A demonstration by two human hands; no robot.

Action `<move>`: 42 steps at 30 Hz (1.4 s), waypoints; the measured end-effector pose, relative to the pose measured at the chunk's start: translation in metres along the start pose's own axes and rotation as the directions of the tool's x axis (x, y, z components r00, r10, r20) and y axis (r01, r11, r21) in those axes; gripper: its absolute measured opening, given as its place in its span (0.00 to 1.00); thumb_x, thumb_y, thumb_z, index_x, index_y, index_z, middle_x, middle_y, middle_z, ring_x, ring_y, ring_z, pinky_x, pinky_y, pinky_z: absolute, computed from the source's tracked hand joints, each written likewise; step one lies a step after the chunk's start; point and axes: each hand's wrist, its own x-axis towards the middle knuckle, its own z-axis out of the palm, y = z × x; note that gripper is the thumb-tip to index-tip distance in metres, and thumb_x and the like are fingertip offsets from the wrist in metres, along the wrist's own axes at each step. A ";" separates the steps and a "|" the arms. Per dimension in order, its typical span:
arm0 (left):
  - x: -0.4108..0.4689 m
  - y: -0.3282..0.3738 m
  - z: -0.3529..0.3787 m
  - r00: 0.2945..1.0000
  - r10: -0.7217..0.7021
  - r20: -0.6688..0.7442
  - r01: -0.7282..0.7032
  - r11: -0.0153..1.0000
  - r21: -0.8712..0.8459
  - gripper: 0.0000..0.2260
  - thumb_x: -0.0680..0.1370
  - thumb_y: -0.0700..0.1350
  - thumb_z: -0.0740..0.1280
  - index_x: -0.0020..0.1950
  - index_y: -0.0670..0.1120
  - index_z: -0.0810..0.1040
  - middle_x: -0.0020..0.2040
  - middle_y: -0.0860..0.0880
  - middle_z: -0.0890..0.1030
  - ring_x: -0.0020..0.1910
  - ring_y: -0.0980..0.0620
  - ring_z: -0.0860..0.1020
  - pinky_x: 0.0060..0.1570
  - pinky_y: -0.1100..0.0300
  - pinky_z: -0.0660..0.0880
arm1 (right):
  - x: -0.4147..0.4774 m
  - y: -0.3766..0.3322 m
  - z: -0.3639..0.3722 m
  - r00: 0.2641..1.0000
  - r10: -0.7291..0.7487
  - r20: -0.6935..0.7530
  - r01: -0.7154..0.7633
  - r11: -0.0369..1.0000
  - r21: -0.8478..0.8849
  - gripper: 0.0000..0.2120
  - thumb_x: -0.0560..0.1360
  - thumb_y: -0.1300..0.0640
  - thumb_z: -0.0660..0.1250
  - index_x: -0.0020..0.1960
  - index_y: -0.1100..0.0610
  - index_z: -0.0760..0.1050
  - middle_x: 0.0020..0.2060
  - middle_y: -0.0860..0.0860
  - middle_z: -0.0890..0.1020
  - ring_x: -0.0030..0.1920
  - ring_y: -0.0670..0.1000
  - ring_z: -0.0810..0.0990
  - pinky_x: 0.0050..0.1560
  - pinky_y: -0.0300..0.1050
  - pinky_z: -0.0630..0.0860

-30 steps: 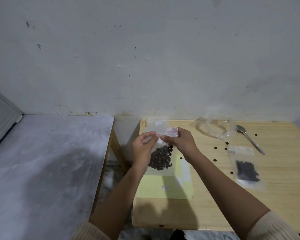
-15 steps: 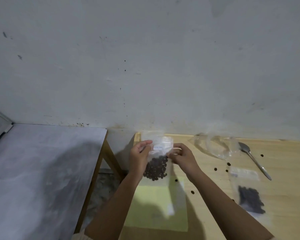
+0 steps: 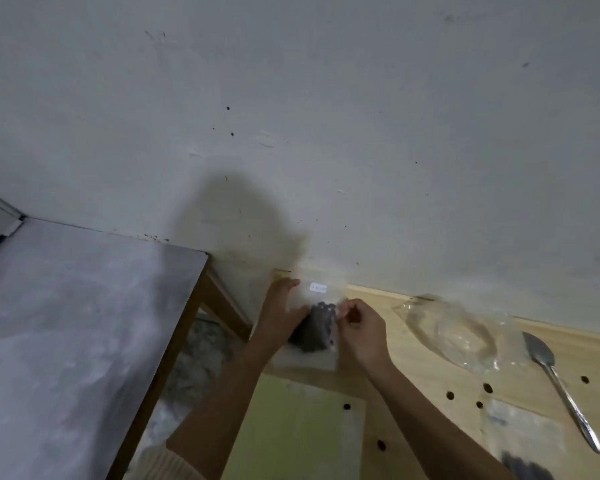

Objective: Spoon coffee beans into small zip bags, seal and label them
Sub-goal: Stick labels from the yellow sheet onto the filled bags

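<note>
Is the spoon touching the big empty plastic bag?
Cannot tell. In the head view the spoon bowl lies at the empty plastic bag edge, too blurred to show contact.

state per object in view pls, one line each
held zip bag: lifted off the table, beans inside, white label on it
left hand: grip on the bag's left side
right hand: pinching the bag's right edge
large clear bag: lying flat, looks empty
spoon: lying on the table, untouched
second zip bag: flat on the table, beans inside
loose beans: scattered on the table
</note>
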 end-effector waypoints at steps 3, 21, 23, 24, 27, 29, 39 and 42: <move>0.002 -0.008 0.010 0.999 0.038 -0.008 -0.035 0.977 0.208 0.22 0.77 0.45 0.67 0.69 0.41 0.68 0.70 0.43 0.66 0.70 0.49 0.63 0.63 0.71 0.54 | 0.001 0.008 0.009 0.987 -0.109 0.119 0.122 0.986 -0.110 0.08 0.73 0.61 0.66 0.51 0.55 0.76 0.49 0.49 0.74 0.52 0.48 0.72 0.52 0.38 0.68; -0.091 0.081 0.081 0.912 0.400 0.086 -0.410 0.894 0.180 0.15 0.77 0.45 0.64 0.63 0.44 0.73 0.61 0.48 0.73 0.61 0.49 0.70 0.59 0.58 0.69 | -0.086 0.032 -0.112 0.935 -0.084 -0.344 0.041 0.991 -0.130 0.06 0.74 0.62 0.66 0.51 0.58 0.77 0.46 0.50 0.80 0.50 0.49 0.77 0.47 0.39 0.72; -0.118 0.089 0.116 0.876 0.423 0.230 -0.467 0.864 0.190 0.17 0.77 0.45 0.63 0.65 0.44 0.71 0.61 0.48 0.73 0.61 0.49 0.70 0.58 0.57 0.69 | -0.113 0.056 -0.140 0.904 -0.014 -0.427 -0.055 0.988 -0.148 0.07 0.74 0.62 0.66 0.52 0.59 0.76 0.48 0.52 0.80 0.52 0.51 0.77 0.51 0.41 0.71; -0.131 0.090 0.132 0.855 0.417 0.309 -0.487 0.850 0.199 0.18 0.77 0.46 0.63 0.66 0.44 0.70 0.62 0.48 0.72 0.61 0.48 0.70 0.59 0.56 0.69 | -0.126 0.069 -0.153 0.891 0.033 -0.454 -0.122 0.978 -0.169 0.09 0.74 0.62 0.66 0.54 0.59 0.76 0.50 0.53 0.80 0.54 0.53 0.76 0.52 0.41 0.70; -0.162 0.090 0.174 0.792 0.352 0.499 -0.534 0.796 0.285 0.22 0.79 0.49 0.60 0.71 0.44 0.64 0.68 0.47 0.68 0.66 0.47 0.65 0.65 0.56 0.65 | -0.162 0.109 -0.184 0.857 0.212 -0.469 -0.352 0.907 -0.233 0.16 0.74 0.60 0.65 0.61 0.59 0.73 0.58 0.56 0.76 0.59 0.57 0.74 0.57 0.47 0.71; -0.177 0.090 0.193 0.765 0.313 0.563 -0.562 0.752 0.344 0.24 0.80 0.51 0.57 0.73 0.44 0.60 0.71 0.46 0.64 0.69 0.46 0.62 0.67 0.55 0.62 | -0.181 0.132 -0.196 0.845 0.307 -0.438 -0.457 0.840 -0.293 0.20 0.74 0.58 0.65 0.65 0.59 0.69 0.62 0.59 0.73 0.61 0.59 0.71 0.59 0.49 0.69; -0.195 0.088 0.245 0.745 0.260 0.615 -0.555 0.753 0.354 0.29 0.81 0.51 0.57 0.77 0.42 0.50 0.77 0.40 0.48 0.76 0.42 0.45 0.74 0.53 0.44 | -0.199 0.166 -0.202 0.881 0.289 -0.375 -0.404 0.873 -0.275 0.23 0.74 0.62 0.64 0.68 0.62 0.66 0.62 0.59 0.72 0.62 0.58 0.70 0.58 0.43 0.66; -0.192 0.087 0.247 0.744 0.289 0.602 -0.503 0.835 0.222 0.29 0.79 0.47 0.62 0.75 0.41 0.54 0.76 0.43 0.53 0.76 0.46 0.49 0.72 0.61 0.47 | -0.197 0.167 -0.195 0.849 0.326 -0.416 -0.422 0.892 -0.163 0.24 0.72 0.63 0.67 0.67 0.59 0.67 0.58 0.58 0.72 0.59 0.57 0.72 0.54 0.41 0.67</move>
